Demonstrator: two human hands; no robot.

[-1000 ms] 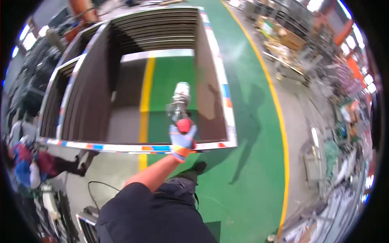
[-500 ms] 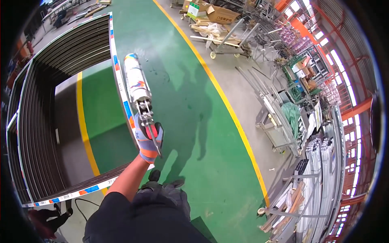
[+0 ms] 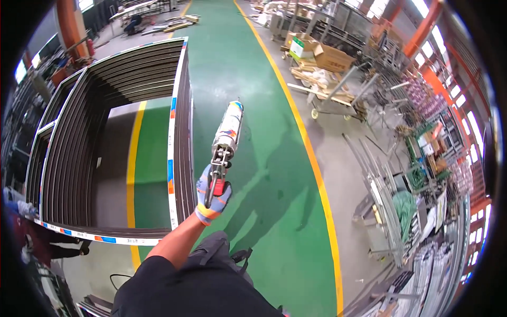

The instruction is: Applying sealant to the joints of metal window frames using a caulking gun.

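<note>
My left hand [image 3: 214, 194], in a grey-blue glove with orange bands, is closed around the handle of a caulking gun [image 3: 227, 132]. The gun has a red part at its grip and a silver linkage behind a white, printed cylinder. Its front end points ahead, away from me, over the green floor. To the left of the gun stands a stack of dark rectangular frames [image 3: 180, 132], edged with white, blue and orange tape. A gap separates the gun from the stack. My right hand is out of sight.
At the left edge another person's gloved hand [image 3: 25, 207] is by the stack's near corner. A trolley [image 3: 338, 105] carrying boards and a cardboard box [image 3: 334, 57] stands ahead right. Metal profiles [image 3: 383, 198] lie on a rack to the right, beyond the yellow line [image 3: 317, 169].
My left hand has carried the caulking gun away from the frame stack's edge, to the right. The view has shifted, showing more of the aisle ahead, and I stand farther along the stack's side.
</note>
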